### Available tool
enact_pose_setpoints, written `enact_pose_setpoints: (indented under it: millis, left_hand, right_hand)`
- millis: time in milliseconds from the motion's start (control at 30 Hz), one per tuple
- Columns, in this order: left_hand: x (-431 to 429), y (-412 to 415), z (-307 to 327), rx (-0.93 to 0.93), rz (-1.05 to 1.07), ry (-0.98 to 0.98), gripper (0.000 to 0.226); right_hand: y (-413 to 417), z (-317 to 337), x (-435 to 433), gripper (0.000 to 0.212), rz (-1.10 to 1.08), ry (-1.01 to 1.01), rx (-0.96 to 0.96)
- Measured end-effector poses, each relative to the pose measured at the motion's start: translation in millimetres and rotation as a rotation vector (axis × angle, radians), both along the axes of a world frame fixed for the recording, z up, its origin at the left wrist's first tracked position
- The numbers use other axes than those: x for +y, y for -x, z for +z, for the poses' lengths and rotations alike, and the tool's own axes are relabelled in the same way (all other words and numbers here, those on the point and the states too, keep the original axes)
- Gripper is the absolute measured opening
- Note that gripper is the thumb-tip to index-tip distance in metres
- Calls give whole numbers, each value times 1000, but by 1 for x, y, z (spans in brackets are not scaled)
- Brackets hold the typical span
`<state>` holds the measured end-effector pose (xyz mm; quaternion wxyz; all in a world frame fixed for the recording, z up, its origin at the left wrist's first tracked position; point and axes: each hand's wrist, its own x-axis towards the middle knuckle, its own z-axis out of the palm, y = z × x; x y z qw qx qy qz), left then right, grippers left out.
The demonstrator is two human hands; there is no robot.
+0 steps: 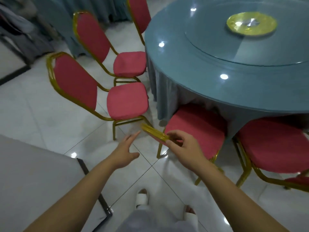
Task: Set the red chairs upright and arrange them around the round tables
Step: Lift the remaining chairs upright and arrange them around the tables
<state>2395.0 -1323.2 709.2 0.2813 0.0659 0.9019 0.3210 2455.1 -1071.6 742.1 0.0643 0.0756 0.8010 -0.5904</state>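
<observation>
A round table (192,67) with a blue cloth fills the upper right. Red chairs with gold frames stand upright around its left and near sides. The chair right in front of me (197,129) has its seat pushed partly under the cloth. My right hand (182,144) is closed on the top gold bar of that chair's backrest (153,132). My left hand (126,152) hovers open just left of the bar, fingers spread, touching nothing. Two more chairs (127,101) (129,63) stand to the left, and another seat (274,144) is at the right.
A glass turntable (217,46) with a yellow centre disc (250,24) lies on the table. A grey table corner (41,173) with a dark edge is at lower left. A fourth chair back (139,12) shows at the top. White tiled floor lies between the chairs; my slippers show at the bottom.
</observation>
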Motion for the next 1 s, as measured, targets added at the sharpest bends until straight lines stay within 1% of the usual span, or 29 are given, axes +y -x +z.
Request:
enact_pose_setpoints:
  millis: [67, 167, 267, 367, 433, 467, 533, 667, 833, 1000]
  left_hand:
    - [-31, 7, 1, -72, 54, -37, 75]
    - [-79, 29, 1, -174, 164, -106, 55]
    - [-129, 64, -3, -158, 228, -180, 44]
    - [-178, 99, -6, -114, 310, -237, 45]
    - [-210, 119, -4, -95, 312, -239, 49]
    - [-227, 131, -2, -81, 301, -252, 49]
    - [-258, 158, 6, -48, 307, -278, 46]
    - [-320, 213, 23, 49, 396, -281, 46]
    - [-397, 292, 38, 154, 471, -196, 48]
    - [-458, 399, 46, 239, 443, -99, 49]
  right_hand:
    - [20, 10, -24, 29, 74, -49, 14]
    - [58, 19, -60, 30, 167, -82, 11]
    - [100, 18, -101, 29, 127, -121, 10]
    - [138, 19, -146, 27, 124, -135, -1]
    - [157, 19, -176, 35, 121, -126, -28]
    - [168, 19, -192, 34, 107, -118, -34]
    - [191, 17, -221, 30, 75, -91, -44]
    - [236, 10, -275, 35, 48, -64, -84]
    - [313, -2, -337, 32, 120, -83, -134]
    - [416, -25, -404, 31, 134, -51, -178]
